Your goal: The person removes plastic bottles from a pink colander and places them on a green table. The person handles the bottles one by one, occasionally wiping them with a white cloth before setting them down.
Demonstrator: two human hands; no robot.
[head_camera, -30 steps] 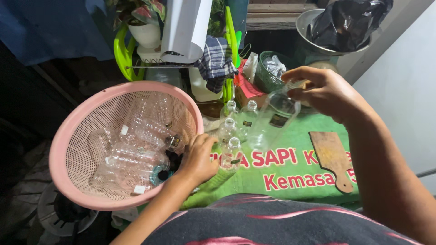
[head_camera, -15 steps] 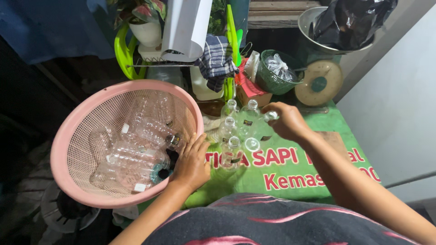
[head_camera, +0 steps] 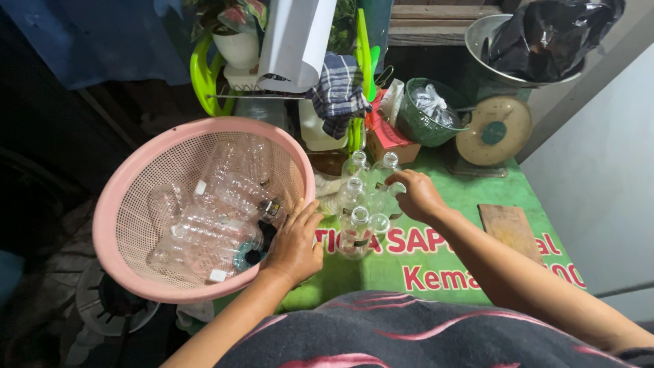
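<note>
Left hand [head_camera: 294,244] clamped over the near rim of the pink basket [head_camera: 116,225], fingers curled onto its edge, holding it tipped toward the worktop [head_camera: 470,272]. Inside the basket, a heap of clear plastic bottles [head_camera: 218,218] lying on their sides, several with small caps showing. Right hand [head_camera: 417,195] closed around one clear bottle [head_camera: 390,201] at the edge of a cluster of upright bottles [head_camera: 357,218] standing open-mouthed on the green printed cover; whether that bottle rests on the surface or hangs just above it cannot be told from this angle.

By the look of it, well short of halfway: about half a dozen bottles upright on the worktop, many more left in the basket, possibly more beneath the top layer.

Behind the cluster, a green bowl [head_camera: 428,112] with crumpled plastic, a dial scale [head_camera: 494,129] carrying a pan with a black bag, a checked cloth [head_camera: 338,92] hanging down. Off to the right, a small wooden board [head_camera: 509,228] lying flat, well apart from the bottles.
</note>
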